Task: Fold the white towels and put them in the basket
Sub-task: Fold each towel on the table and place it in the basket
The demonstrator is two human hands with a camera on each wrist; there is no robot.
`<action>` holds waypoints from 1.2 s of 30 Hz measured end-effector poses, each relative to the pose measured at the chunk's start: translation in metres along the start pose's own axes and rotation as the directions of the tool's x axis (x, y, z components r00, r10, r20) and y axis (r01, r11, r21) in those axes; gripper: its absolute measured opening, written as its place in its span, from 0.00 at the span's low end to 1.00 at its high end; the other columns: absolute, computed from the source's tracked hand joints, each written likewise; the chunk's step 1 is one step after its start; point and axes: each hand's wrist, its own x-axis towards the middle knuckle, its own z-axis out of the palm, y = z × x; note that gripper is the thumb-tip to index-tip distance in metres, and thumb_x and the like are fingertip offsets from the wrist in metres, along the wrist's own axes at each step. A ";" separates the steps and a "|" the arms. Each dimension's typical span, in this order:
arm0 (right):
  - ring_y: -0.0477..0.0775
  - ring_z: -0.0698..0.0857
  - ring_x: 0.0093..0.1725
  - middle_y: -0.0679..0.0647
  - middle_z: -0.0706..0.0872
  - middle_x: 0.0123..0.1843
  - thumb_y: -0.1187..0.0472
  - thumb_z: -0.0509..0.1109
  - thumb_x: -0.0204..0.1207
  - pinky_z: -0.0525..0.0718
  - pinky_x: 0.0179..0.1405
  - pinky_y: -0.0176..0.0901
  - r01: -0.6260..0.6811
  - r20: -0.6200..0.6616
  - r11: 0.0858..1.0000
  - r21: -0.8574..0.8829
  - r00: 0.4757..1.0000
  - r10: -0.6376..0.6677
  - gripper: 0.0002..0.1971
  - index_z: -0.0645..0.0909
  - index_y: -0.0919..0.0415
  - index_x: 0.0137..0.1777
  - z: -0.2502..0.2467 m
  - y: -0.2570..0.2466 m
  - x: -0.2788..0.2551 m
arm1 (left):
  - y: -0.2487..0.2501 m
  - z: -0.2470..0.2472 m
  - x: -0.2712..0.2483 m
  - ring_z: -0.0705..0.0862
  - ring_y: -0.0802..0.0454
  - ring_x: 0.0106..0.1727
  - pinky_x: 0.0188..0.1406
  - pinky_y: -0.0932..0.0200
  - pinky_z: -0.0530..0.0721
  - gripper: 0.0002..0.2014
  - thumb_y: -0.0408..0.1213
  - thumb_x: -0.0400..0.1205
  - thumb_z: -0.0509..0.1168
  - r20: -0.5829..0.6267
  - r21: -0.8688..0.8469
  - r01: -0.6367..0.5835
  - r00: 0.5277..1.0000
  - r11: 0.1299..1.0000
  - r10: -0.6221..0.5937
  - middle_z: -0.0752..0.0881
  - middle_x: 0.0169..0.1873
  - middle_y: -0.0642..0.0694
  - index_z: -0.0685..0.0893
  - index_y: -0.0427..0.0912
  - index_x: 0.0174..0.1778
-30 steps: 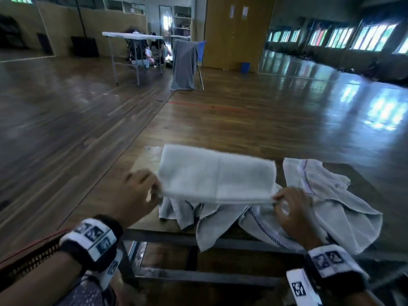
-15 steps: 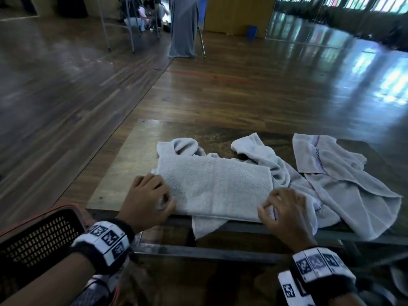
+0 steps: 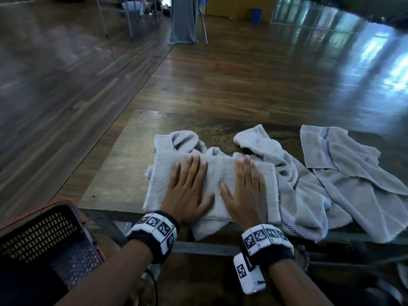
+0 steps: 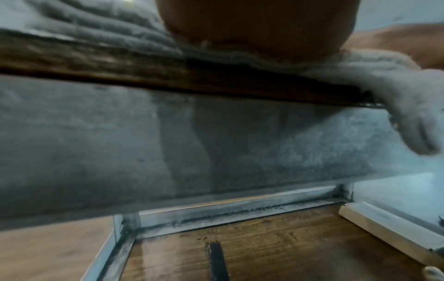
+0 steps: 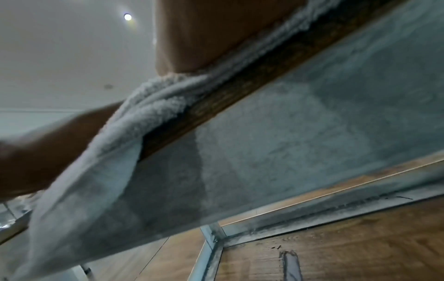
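Both palms down flat; the left hand (image 3: 188, 191) and the right hand (image 3: 245, 191) lie side by side with straight fingers, gripping nothing, pressing the folded towel (image 3: 215, 173) at the near edge of the table (image 3: 114, 182); this looks like the smoothing stage of a fold. Under and beside it lie crumpled towels (image 3: 293, 184), another with a checked trim (image 3: 344, 164) further right; the basket (image 3: 44, 235) waits low on the left. Next, I'd say: another fold or a lift across, keeping the layers together.
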 end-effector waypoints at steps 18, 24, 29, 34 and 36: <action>0.52 0.41 0.84 0.55 0.41 0.85 0.24 0.32 0.70 0.42 0.82 0.60 -0.107 0.229 0.981 -0.160 0.963 0.142 0.47 0.38 0.54 0.82 -0.027 0.075 -0.037 | -0.060 -0.030 -0.082 0.39 0.48 0.84 0.79 0.39 0.33 0.47 0.72 0.74 0.32 0.105 0.038 0.248 0.962 0.968 -0.250 0.40 0.83 0.43 0.38 0.41 0.82; 0.55 0.47 0.84 0.58 0.49 0.85 0.32 0.47 0.76 0.45 0.82 0.61 -0.106 0.064 0.992 0.072 0.993 0.101 0.41 0.46 0.56 0.82 -0.047 0.030 -0.015 | -0.065 -0.046 -0.086 0.74 0.43 0.66 0.66 0.41 0.67 0.25 0.62 0.80 0.51 0.065 -0.300 0.608 0.782 0.735 -0.620 0.78 0.61 0.45 0.78 0.49 0.63; 0.54 0.62 0.80 0.55 0.69 0.78 0.44 0.59 0.79 0.43 0.81 0.58 0.115 -0.053 0.982 0.151 0.993 -0.108 0.28 0.64 0.55 0.76 -0.053 -0.040 0.029 | -0.062 -0.050 -0.079 0.78 0.44 0.57 0.60 0.45 0.70 0.11 0.54 0.79 0.62 0.249 -0.262 0.627 0.778 0.733 -0.576 0.78 0.49 0.48 0.81 0.52 0.45; 0.52 0.69 0.75 0.51 0.77 0.72 0.45 0.61 0.78 0.39 0.76 0.59 0.242 0.278 0.968 0.066 0.927 -0.251 0.27 0.65 0.51 0.75 -0.035 -0.097 0.087 | -0.066 -0.053 -0.067 0.81 0.40 0.50 0.50 0.47 0.77 0.18 0.56 0.75 0.64 0.314 -0.241 0.632 0.769 0.737 -0.557 0.77 0.40 0.46 0.70 0.49 0.27; 0.53 0.69 0.76 0.51 0.79 0.70 0.44 0.61 0.77 0.43 0.76 0.59 0.270 0.385 0.960 0.070 0.881 -0.275 0.29 0.63 0.51 0.76 -0.027 -0.116 0.107 | -0.068 -0.053 -0.064 0.82 0.39 0.47 0.44 0.48 0.78 0.20 0.56 0.73 0.64 0.324 -0.258 0.621 0.777 0.740 -0.539 0.77 0.35 0.45 0.68 0.48 0.24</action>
